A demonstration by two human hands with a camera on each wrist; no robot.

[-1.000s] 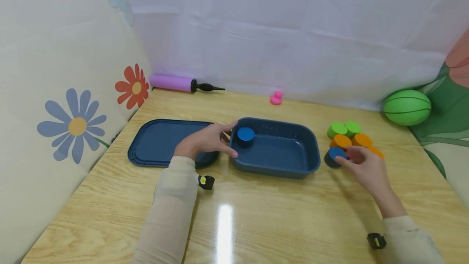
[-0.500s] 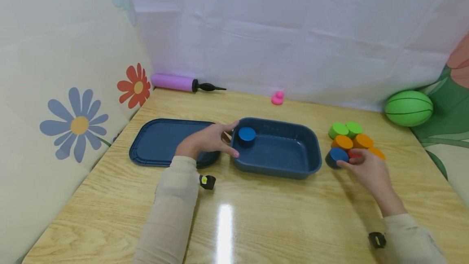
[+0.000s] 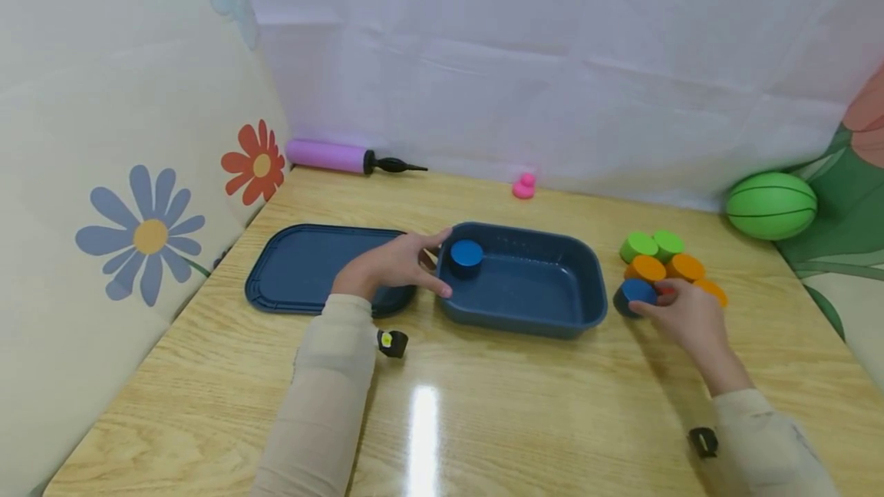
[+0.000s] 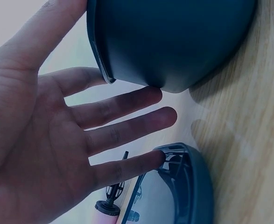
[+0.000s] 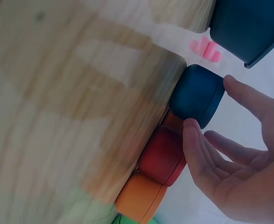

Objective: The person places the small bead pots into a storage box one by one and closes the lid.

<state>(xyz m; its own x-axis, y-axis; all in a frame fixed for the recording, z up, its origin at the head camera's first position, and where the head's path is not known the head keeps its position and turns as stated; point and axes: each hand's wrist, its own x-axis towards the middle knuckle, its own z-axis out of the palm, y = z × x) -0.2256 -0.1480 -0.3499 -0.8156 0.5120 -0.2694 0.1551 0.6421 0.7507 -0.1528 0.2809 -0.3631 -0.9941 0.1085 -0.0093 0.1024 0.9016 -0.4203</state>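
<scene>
Your largest piece, the dark blue rectangular plastic container (image 3: 532, 294) at the middle of the table, looks stiff and light enough to skid, so steady it by its walls. Your left hand (image 3: 394, 261) spans its left end, thumb and forefinger spread wide against it. The squat blue cylindrical tub (image 3: 635, 294), right of the container, looks smooth, hard and light, perhaps a little slippery; take it by its sides just below the top edge. Your right hand (image 3: 691, 317) pinches it there, thumb at one side and fingers at the other, close beside the glossy red cylindrical tub (image 5: 160, 156).

You work on a pale wood-grain table (image 3: 539, 405), glossy at the near side, with a white cloth backdrop (image 3: 428, 60) behind. The green ball (image 3: 771, 207) sits far right; the small pink plastic toy (image 3: 525, 186) stands far, near the cloth.
</scene>
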